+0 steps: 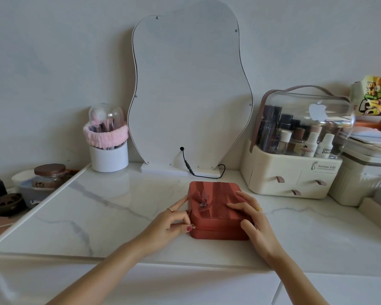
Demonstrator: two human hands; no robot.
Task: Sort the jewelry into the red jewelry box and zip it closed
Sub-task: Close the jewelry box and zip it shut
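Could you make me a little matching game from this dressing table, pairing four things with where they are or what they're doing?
Things:
1. left hand
2. right hand
3. pink headband
4. red jewelry box

States:
A. wrapped around the white brush holder
B. lying flat on the box lid
C. lid down, sitting in front of the mirror
D. pinching the zipper pull at the box's left front corner

Pairs: 1-D, 2-B, 3-A, 4-C

red jewelry box [216, 216], white marbled tabletop [119, 212]
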